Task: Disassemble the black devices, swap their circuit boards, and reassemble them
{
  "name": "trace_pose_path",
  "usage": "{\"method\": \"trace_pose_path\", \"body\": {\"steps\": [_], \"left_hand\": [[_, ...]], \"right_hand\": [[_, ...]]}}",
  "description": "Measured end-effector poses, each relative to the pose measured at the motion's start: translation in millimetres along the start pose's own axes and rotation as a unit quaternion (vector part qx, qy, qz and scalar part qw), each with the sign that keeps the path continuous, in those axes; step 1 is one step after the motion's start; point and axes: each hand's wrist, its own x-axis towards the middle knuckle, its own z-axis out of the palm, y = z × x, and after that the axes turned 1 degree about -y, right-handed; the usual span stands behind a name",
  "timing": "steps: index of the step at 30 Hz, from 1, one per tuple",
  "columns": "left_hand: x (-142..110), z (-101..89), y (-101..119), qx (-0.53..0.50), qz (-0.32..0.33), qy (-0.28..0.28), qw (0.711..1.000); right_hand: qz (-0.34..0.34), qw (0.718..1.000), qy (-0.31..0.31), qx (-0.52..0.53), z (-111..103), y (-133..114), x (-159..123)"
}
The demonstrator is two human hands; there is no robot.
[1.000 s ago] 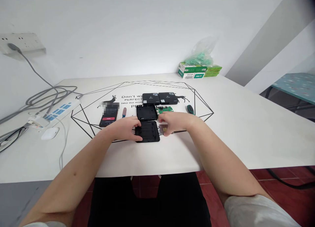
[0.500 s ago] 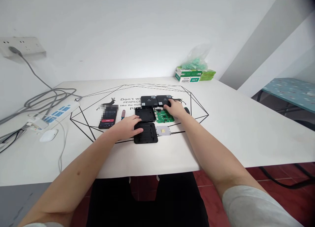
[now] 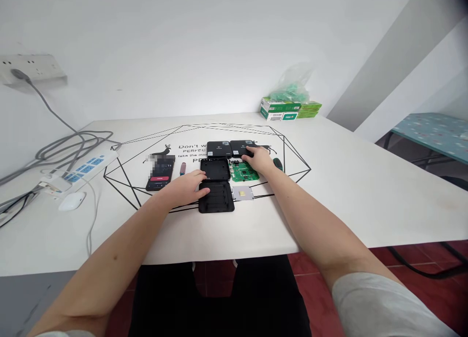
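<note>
My left hand (image 3: 188, 187) is open, its fingertips at the left edges of an upper open black plastic shell (image 3: 215, 170) and a lower flat black cover (image 3: 219, 200). With fingers apart, my right hand (image 3: 259, 159) touches the front right of a closed black box (image 3: 240, 148). A second closed black box (image 3: 218, 149) stands beside it on the left. Under and beside my right fingers lies a green circuit board (image 3: 244, 171), partly hidden. In front of the board is a thin silver metal plate (image 3: 243, 193) with a yellowish square.
On the left are a phone (image 3: 160, 172), a small screwdriver (image 3: 183, 168), a power strip (image 3: 87, 170) with cables and a white mouse-like object (image 3: 72, 201). A dark green handle (image 3: 278, 164) sits right of my right hand. Boxes (image 3: 280, 108) topped by a plastic bag stand at the back.
Both closed black boxes have shifted slightly left, with my right hand moving along at the right one. My left hand has drawn back a little to the left.
</note>
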Motion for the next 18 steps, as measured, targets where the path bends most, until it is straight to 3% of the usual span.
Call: {"method": "trace_pose_path", "body": {"steps": [18], "left_hand": [[-1.0, -1.6, 2.5, 0.037, 0.004, -0.007, 0.999]], "right_hand": [[-0.08, 0.997, 0.003, 0.008, 4.8, -5.9, -0.1]]}}
